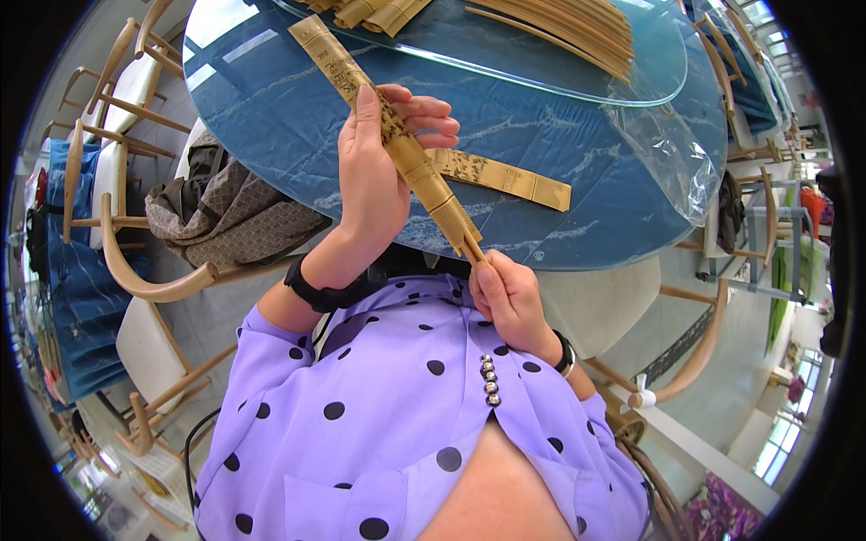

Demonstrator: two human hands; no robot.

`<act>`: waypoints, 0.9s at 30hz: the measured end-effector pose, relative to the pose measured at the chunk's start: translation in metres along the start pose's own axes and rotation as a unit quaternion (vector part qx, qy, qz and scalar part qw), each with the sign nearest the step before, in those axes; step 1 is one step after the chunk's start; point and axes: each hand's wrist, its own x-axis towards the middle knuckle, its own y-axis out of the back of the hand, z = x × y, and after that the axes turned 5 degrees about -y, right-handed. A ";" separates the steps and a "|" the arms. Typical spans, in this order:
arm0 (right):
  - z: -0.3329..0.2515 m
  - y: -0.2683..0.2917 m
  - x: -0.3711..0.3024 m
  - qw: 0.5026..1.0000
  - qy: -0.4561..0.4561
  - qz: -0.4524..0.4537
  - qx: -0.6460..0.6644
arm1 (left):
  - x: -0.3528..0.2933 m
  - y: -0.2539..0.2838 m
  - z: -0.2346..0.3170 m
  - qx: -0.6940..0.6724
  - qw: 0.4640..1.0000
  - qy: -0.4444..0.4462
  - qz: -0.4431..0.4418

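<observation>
A long gold paper chopstick sleeve (422, 176) with dark print slants across my palm, held over the near side of the table. My left hand (372, 171) supports it, the thumb along its front and the fingers stretched out behind. From the sleeve's lower end stick out the ends of wooden chopsticks (472, 250); how many is hard to tell. My right hand (507, 293) is closed around those ends, close to the sleeve's mouth. Another gold sleeve (528, 186) lies flat on the table, its left end hidden behind the held one.
A blue marbled table (280, 117) carries a raised glass turntable (505, 77). On it sit a pile of chopsticks (577, 36) and several gold sleeves (383, 13). Clear plastic wrap (667, 153) lies at the right. A patterned bag (239, 207) rests on a wooden chair (149, 284) to the left.
</observation>
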 end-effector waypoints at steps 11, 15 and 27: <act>-0.010 0.005 0.012 0.985 -0.078 -0.078 0.130 | -0.001 0.002 0.007 -0.170 0.985 -0.018 -0.036; -0.013 0.002 0.011 0.990 -0.073 -0.064 0.103 | 0.000 0.003 0.000 -0.147 0.987 -0.023 -0.057; -0.011 -0.001 0.013 0.977 0.120 0.053 -0.171 | 0.003 0.005 -0.001 -0.114 0.993 -0.003 -0.029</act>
